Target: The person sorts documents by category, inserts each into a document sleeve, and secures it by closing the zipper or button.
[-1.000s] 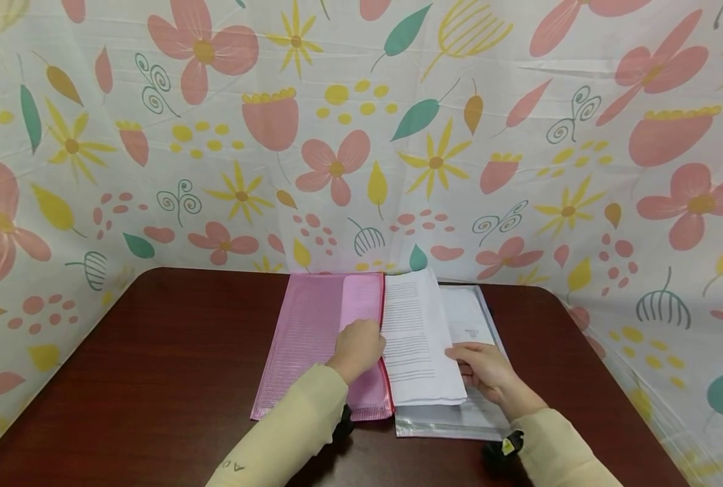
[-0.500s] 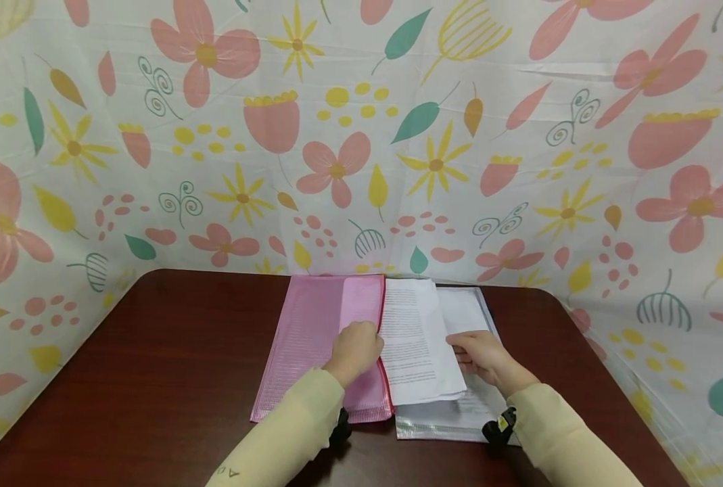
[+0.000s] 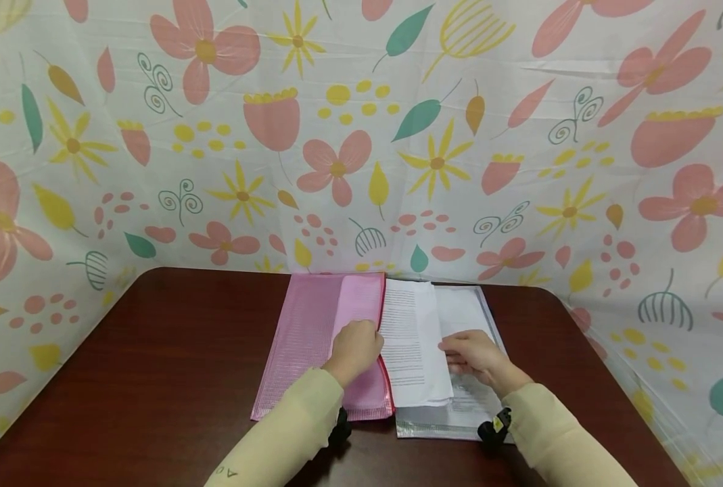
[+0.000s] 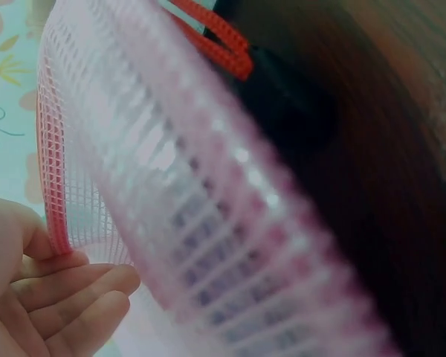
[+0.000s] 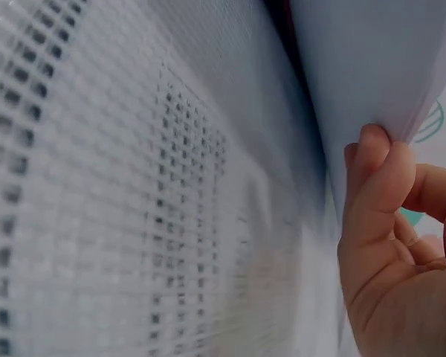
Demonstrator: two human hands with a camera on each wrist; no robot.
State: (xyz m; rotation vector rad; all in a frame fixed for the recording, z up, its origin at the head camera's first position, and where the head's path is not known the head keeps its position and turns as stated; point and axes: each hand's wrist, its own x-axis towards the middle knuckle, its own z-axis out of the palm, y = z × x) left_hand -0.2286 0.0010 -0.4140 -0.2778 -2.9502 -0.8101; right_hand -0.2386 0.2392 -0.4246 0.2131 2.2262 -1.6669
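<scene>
Thumb-pinched papers (image 5: 372, 67), head view hides grip

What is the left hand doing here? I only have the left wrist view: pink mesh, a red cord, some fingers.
Observer: The left hand lifts the pink mesh pouch's upper layer at its red-edged side.
Operator: Is anything going in?
Observer: A stack of printed sheets sits right at that opening.
Operator: What's the right hand's grip?
Observer: The right hand pinches the sheets' right edge, thumb underneath.
Operator: Anything under the sheets?
Observer: A clear mesh pouch lies on the dark table.
</scene>
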